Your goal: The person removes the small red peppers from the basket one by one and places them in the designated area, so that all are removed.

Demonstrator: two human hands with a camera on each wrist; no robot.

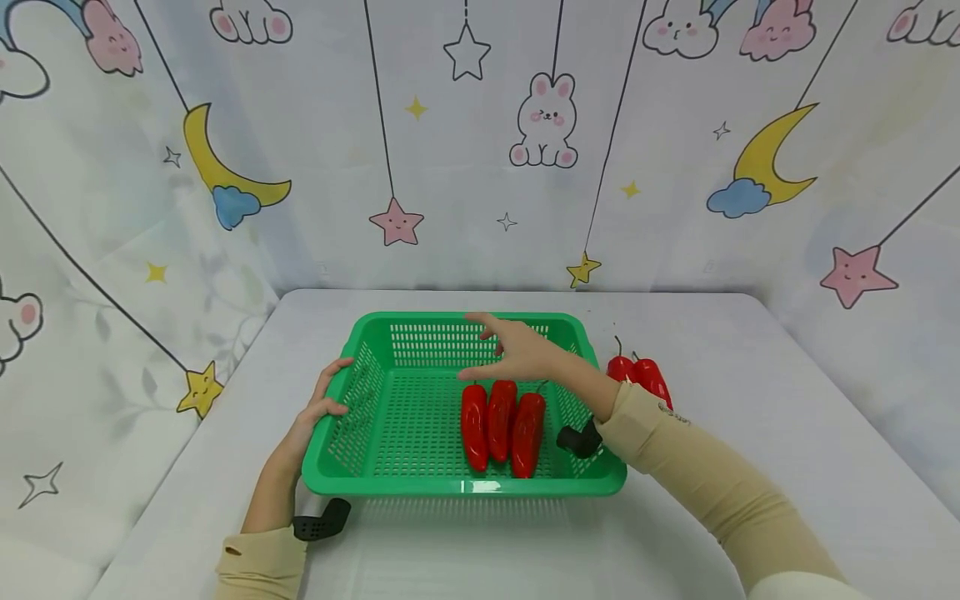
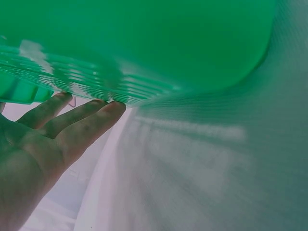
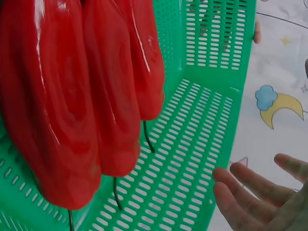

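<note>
Your left hand (image 1: 307, 418), fingers nearly straight, is touching green perforated plastic basket (image 1: 375, 486), probably steadying it; right hand (image 1: 519, 350), spread wide, gripping nothing, is hovering near three long glossy red peppers (image 1: 501, 421) lying inside.

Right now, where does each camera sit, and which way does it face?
Head: on the head, facing forward and down at the basket; left hand, right hand and sleeves show.
Left wrist: on that wrist, facing the basket's outside; left hand shows.
Right wrist: on that wrist, looking into the basket past three peppers; right hand and left fingertip show.
Head and right wrist share the peppers.
</note>
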